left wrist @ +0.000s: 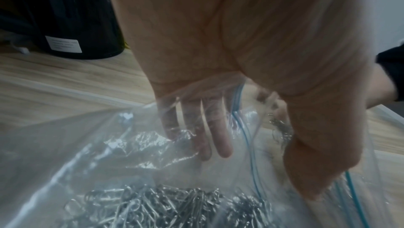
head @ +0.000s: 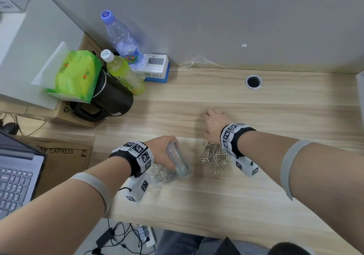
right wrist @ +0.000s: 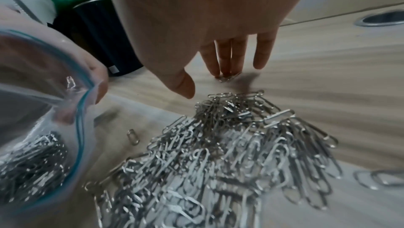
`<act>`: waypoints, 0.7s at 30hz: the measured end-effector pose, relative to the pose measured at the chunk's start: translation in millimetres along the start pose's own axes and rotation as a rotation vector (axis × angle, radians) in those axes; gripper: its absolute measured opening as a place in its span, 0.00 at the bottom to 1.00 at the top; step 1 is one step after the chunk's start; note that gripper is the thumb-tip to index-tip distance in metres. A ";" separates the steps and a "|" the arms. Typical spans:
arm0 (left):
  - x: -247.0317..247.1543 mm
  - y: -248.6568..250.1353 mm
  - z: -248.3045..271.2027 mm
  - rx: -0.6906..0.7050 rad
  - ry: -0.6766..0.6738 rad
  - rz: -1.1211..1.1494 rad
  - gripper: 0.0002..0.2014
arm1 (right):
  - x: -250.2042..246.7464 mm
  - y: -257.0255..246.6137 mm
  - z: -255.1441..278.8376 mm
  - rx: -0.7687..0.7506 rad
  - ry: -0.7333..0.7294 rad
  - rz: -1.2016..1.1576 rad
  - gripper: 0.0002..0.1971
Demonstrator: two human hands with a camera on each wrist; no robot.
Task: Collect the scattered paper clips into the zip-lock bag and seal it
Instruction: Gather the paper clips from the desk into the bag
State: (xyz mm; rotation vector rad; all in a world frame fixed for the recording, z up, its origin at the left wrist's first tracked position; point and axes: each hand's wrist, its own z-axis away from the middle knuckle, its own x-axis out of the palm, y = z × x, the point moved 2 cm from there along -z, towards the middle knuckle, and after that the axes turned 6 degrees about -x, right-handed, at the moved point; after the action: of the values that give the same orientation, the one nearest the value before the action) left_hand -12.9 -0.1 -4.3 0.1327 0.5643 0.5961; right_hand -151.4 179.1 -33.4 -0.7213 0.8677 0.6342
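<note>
My left hand (head: 167,141) grips the mouth of a clear zip-lock bag (head: 178,160) with a blue zip rim and holds it open toward the right. In the left wrist view its fingers (left wrist: 218,145) show through the plastic. Many silver paper clips (left wrist: 164,205) lie inside the bag. A loose pile of paper clips (head: 213,157) sits on the wooden table just right of the bag, under my right wrist. My right hand (right wrist: 207,83) reaches past the pile, fingers straight, with its fingertips resting on a stray clip (right wrist: 228,77). One single clip (right wrist: 132,136) lies between bag and pile.
A black kettle (head: 110,97), two bottles (head: 122,38), a green tissue pack (head: 76,73) and a small box crowd the table's back left. A laptop (head: 15,179) sits on cardboard boxes at the left. A cable hole (head: 253,81) is at the back right.
</note>
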 end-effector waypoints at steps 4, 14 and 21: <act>2.3 1.0 0.8 0.006 0.004 -0.013 0.34 | 5.0 -0.6 11.7 -0.016 -0.078 -0.078 0.16; 8.2 15.6 1.6 0.035 -0.005 -0.052 0.33 | 14.0 20.8 44.4 0.101 -0.037 -0.039 0.49; 11.5 19.8 2.5 0.043 -0.010 -0.069 0.33 | 34.3 12.5 59.4 0.089 -0.130 -0.007 0.61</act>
State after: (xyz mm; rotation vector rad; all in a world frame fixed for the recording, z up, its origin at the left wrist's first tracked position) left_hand -13.5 22.8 -2.0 0.1566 0.5700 0.5163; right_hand -117.0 239.4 -39.5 -0.5961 0.7684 0.6248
